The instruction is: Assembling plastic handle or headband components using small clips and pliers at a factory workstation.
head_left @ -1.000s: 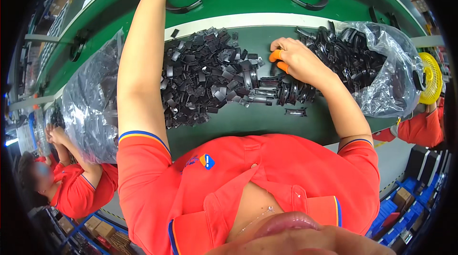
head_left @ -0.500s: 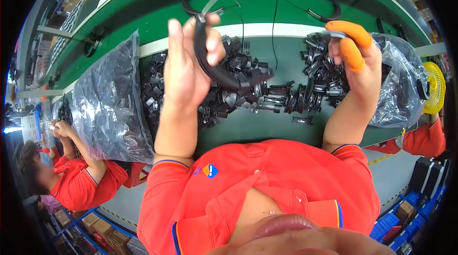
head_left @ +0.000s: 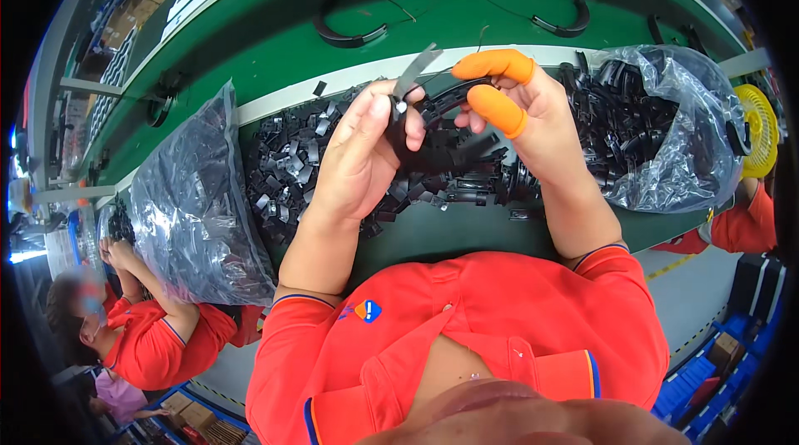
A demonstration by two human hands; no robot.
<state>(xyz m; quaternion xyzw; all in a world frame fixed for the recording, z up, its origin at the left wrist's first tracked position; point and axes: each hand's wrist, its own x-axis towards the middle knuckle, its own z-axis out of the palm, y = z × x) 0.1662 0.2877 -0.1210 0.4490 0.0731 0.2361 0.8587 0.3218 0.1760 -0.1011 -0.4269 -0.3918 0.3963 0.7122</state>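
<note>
**Head view: curved black band held over the parts pile**

Head camera looks down on both hands raised above a green work table (head_left: 466,228). The left hand (head_left: 362,158) is clamped on a curved black plastic band (head_left: 433,108), thumb and fingers pinching one end, where a thin grey strip (head_left: 416,70) sticks up. The right hand (head_left: 533,124) closes on the other end of the band, its fingers wearing orange rubber finger cots (head_left: 498,87).

The band hangs in the air directly above the heap of small black plastic pieces (head_left: 308,162) lying on the table. If either pinch loosens, the band would likely drop into that heap, where black on black would make it hard to pick out. The cots look smooth, so a slip on glossy plastic seems possible. The grey strip looks thin and flexible; a sideways pull could bend it or tug it free. Too much flexing could, in judgement, stress the thin arc.

Left of the heap stands a crinkled clear plastic bag (head_left: 196,212) full of dark parts, shiny and creased. Right of the heap a second clear bag (head_left: 666,129) lies open, holding similar arc-shaped pieces. Beyond the heap, two more black arcs (head_left: 349,33) rest on the green surface. A yellow round fan (head_left: 759,129) sits just past the right bag. A co-worker in an orange shirt (head_left: 150,345) works at the lower left.
</note>
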